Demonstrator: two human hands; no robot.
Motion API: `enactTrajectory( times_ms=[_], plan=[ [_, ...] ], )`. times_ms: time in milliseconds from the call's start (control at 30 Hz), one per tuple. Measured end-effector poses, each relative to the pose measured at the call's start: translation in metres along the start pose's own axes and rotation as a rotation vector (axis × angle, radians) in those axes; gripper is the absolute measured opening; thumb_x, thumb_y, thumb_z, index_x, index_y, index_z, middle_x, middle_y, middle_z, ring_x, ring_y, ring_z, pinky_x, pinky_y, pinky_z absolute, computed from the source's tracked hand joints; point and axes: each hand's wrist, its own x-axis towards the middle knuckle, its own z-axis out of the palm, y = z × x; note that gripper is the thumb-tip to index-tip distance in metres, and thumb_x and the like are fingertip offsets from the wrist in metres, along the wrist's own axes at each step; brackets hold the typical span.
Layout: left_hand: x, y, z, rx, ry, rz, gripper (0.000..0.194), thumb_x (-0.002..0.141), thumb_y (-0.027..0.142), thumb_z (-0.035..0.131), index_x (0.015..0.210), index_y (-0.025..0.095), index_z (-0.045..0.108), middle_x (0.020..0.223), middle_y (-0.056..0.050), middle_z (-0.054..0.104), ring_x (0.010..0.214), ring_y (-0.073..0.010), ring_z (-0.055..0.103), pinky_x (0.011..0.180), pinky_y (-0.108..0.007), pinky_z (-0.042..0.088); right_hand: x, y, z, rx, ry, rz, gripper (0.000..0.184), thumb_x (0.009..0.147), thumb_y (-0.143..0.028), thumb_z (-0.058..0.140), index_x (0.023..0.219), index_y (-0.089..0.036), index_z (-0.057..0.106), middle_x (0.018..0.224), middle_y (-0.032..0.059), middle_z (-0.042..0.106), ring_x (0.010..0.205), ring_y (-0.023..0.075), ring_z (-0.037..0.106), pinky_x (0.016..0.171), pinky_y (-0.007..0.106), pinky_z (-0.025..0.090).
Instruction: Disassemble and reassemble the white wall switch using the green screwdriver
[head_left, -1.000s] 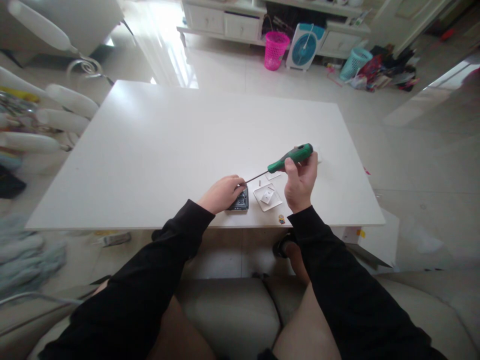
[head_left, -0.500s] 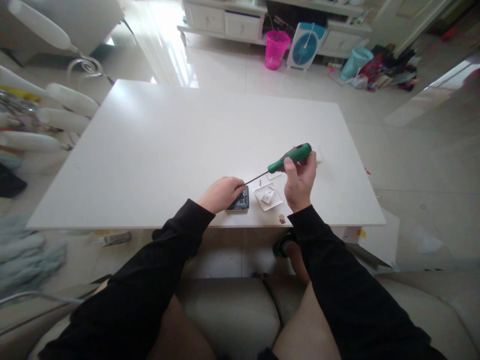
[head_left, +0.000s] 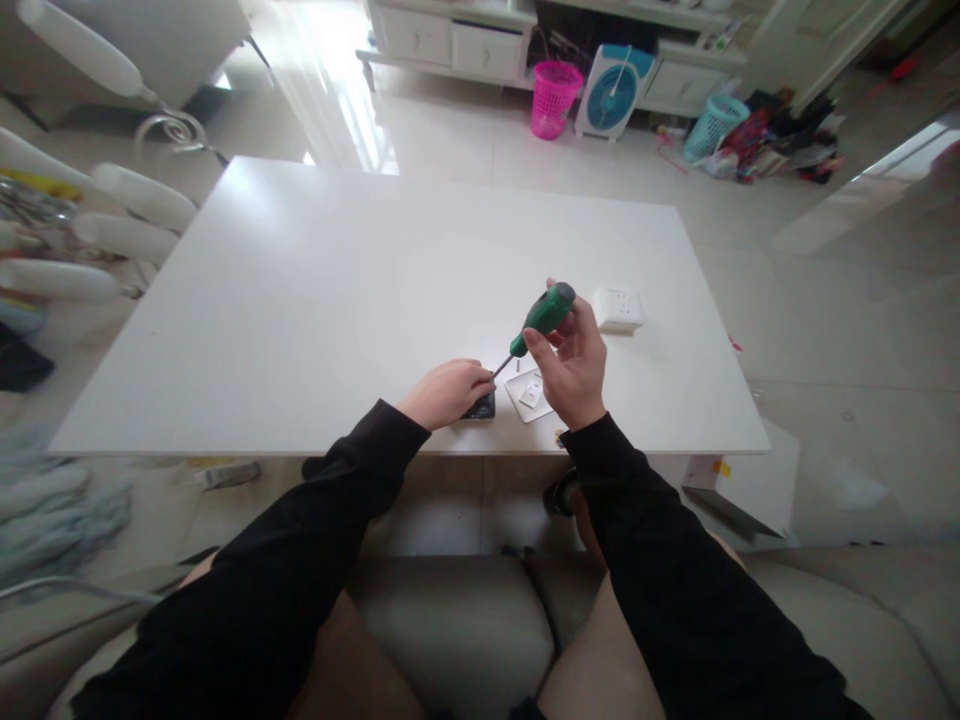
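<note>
My right hand (head_left: 577, 368) is closed around the green handle of a screwdriver (head_left: 541, 318), which slants down to the left. Its tip meets the fingertips of my left hand (head_left: 446, 392). Those fingers grip a small black square box (head_left: 484, 408) near the table's front edge and hide most of its top. Just right of the box lies a white square plate (head_left: 516, 404), with a small white piece (head_left: 532, 394) on it. A screw (head_left: 517, 366) lies behind the plate. My right hand partly covers the plate's right side.
A white wall socket (head_left: 618, 308) sits on the white table (head_left: 337, 280), right of my right hand. A small sticker (head_left: 559, 438) shows at the front edge, partly behind my sleeve. Beyond the table stand a pink basket (head_left: 555, 100) and a fan (head_left: 611, 92).
My right hand has moved left with the screwdriver, whose shaft now stands steeper. The wall socket has come into view. My left hand stays on the black box.
</note>
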Motion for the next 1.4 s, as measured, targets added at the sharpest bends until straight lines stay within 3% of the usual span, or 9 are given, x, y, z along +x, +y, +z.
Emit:
enactTrajectory(
  times_ms=[233, 367, 433, 567, 700, 833, 1033, 1400],
  plan=[
    [0.002, -0.004, -0.002, -0.086, 0.033, -0.028, 0.021, 0.09, 0.03, 0.062, 0.099, 0.017, 0.075, 0.093, -0.008, 0.071, 0.086, -0.0218, 0.064, 0.08, -0.033, 0.049, -0.002, -0.005, 0.001, -0.069, -0.012, -0.019, 0.06, 0.098, -0.054, 0.065, 0.151, -0.032, 0.048, 0.137, 0.0088, 0.064, 0.104, 0.0237, 0.069, 0.08, 0.039, 0.066],
    [0.0, -0.014, -0.005, -0.064, 0.054, -0.029, 0.038, 0.077, 0.008, 0.053, 0.107, 0.019, 0.074, 0.1, -0.008, 0.071, 0.092, -0.022, 0.066, 0.088, -0.034, 0.053, -0.004, -0.008, 0.0, -0.125, -0.031, -0.043, 0.057, 0.099, -0.053, 0.064, 0.15, -0.032, 0.049, 0.134, 0.0089, 0.065, 0.104, 0.0244, 0.069, 0.08, 0.039, 0.066],
    [-0.002, -0.018, -0.005, -0.053, 0.059, -0.042, 0.045, 0.074, 0.006, 0.05, 0.112, 0.019, 0.072, 0.109, -0.009, 0.07, 0.102, -0.0236, 0.066, 0.096, -0.035, 0.053, -0.005, -0.009, 0.0, -0.133, -0.033, -0.042, 0.057, 0.099, -0.053, 0.064, 0.149, -0.032, 0.05, 0.132, 0.0089, 0.066, 0.102, 0.024, 0.069, 0.079, 0.039, 0.066],
    [-0.006, -0.018, -0.002, -0.009, 0.034, -0.058, 0.051, 0.078, 0.022, 0.064, 0.129, 0.015, 0.065, 0.127, -0.014, 0.064, 0.123, -0.031, 0.06, 0.108, -0.041, 0.05, -0.006, -0.008, 0.001, -0.13, -0.029, -0.047, 0.055, 0.098, -0.053, 0.065, 0.147, -0.031, 0.052, 0.13, 0.0087, 0.066, 0.098, 0.0222, 0.068, 0.079, 0.038, 0.065],
    [-0.008, -0.015, 0.004, 0.068, -0.062, -0.079, 0.073, 0.073, 0.045, 0.079, 0.136, 0.016, 0.057, 0.137, -0.017, 0.059, 0.128, -0.0364, 0.056, 0.109, -0.048, 0.049, -0.006, -0.008, 0.003, -0.104, -0.021, -0.07, 0.051, 0.098, -0.049, 0.067, 0.144, -0.031, 0.054, 0.122, 0.0065, 0.068, 0.092, 0.0199, 0.067, 0.077, 0.036, 0.065],
    [-0.009, -0.014, 0.009, 0.141, -0.107, -0.084, 0.093, 0.065, 0.041, 0.089, 0.145, 0.019, 0.047, 0.147, -0.017, 0.053, 0.135, -0.0372, 0.051, 0.109, -0.048, 0.047, -0.006, -0.009, 0.004, -0.102, -0.021, -0.07, 0.05, 0.097, -0.049, 0.068, 0.142, -0.03, 0.056, 0.122, 0.0066, 0.069, 0.091, 0.0192, 0.067, 0.075, 0.035, 0.065],
    [-0.01, -0.009, 0.012, 0.167, -0.099, -0.075, 0.068, 0.078, 0.037, 0.076, 0.138, 0.017, 0.051, 0.135, -0.017, 0.059, 0.124, -0.0351, 0.056, 0.099, -0.045, 0.052, -0.006, -0.009, 0.004, -0.144, -0.032, -0.064, 0.05, 0.097, -0.051, 0.066, 0.141, -0.029, 0.056, 0.128, 0.0087, 0.067, 0.094, 0.0205, 0.067, 0.075, 0.036, 0.065],
    [-0.009, -0.008, 0.013, 0.158, -0.088, -0.064, 0.05, 0.078, 0.033, 0.072, 0.124, 0.019, 0.056, 0.125, -0.014, 0.06, 0.116, -0.032, 0.057, 0.095, -0.043, 0.053, -0.007, -0.009, 0.003, -0.133, -0.061, -0.065, 0.049, 0.097, -0.05, 0.067, 0.141, -0.03, 0.055, 0.126, 0.0075, 0.068, 0.095, 0.0199, 0.068, 0.077, 0.035, 0.065]
  ],
)
